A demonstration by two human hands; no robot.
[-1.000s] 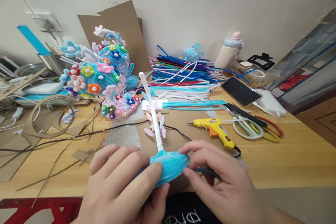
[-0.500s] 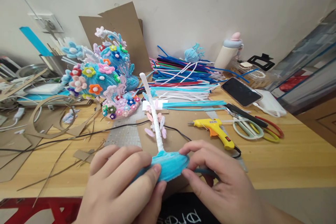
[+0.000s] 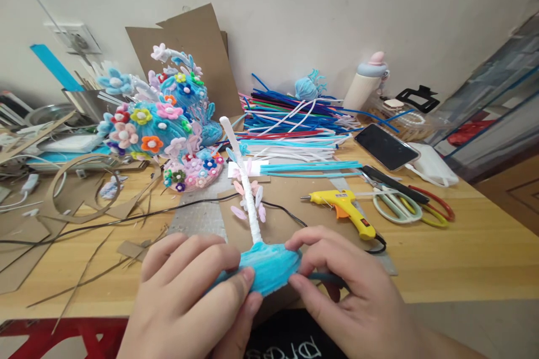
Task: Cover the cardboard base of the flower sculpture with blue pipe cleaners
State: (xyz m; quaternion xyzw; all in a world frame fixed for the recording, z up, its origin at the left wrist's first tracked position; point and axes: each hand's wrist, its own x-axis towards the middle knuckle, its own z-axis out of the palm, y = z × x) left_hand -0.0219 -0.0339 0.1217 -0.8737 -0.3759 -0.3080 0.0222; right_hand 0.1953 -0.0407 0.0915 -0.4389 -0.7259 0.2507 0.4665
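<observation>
Light wood-grain tabletop [image 3: 463,275] runs along a white wall [image 3: 269,22], and many craft materials cover it. Nearest, at the middle of its front edge, is an oval base of bright blue fuzzy material [image 3: 273,269], held in two bare hands. The left hand [image 3: 189,297] grips its left part, with the thumb on the near side and the bent fingers over the top. The right hand [image 3: 362,286] pinches its right end between thumb and index finger; under these fingers a dull blue strip [image 3: 325,277] shows, and I cannot tell where it ends. From the base rises a white wrapped stem [image 3: 252,210], tilted slightly to the left. Small pink and lilac fuzzy petals [image 3: 238,212] appear on both sides of this stem; whether they touch it, I cannot tell.

Beyond the right hand, a yellow glue gun with orange trigger [image 3: 343,205] lies on brown cardboard [image 3: 295,193]. Nearer to the right edge are scissors with pale green handles [image 3: 398,205] and, behind them, a black smartphone [image 3: 387,146]. Toward the back edge lies a heap of coloured pipe cleaners [image 3: 290,118], and left of it stands a blue ornament with many-coloured flowers [image 3: 162,123].
</observation>
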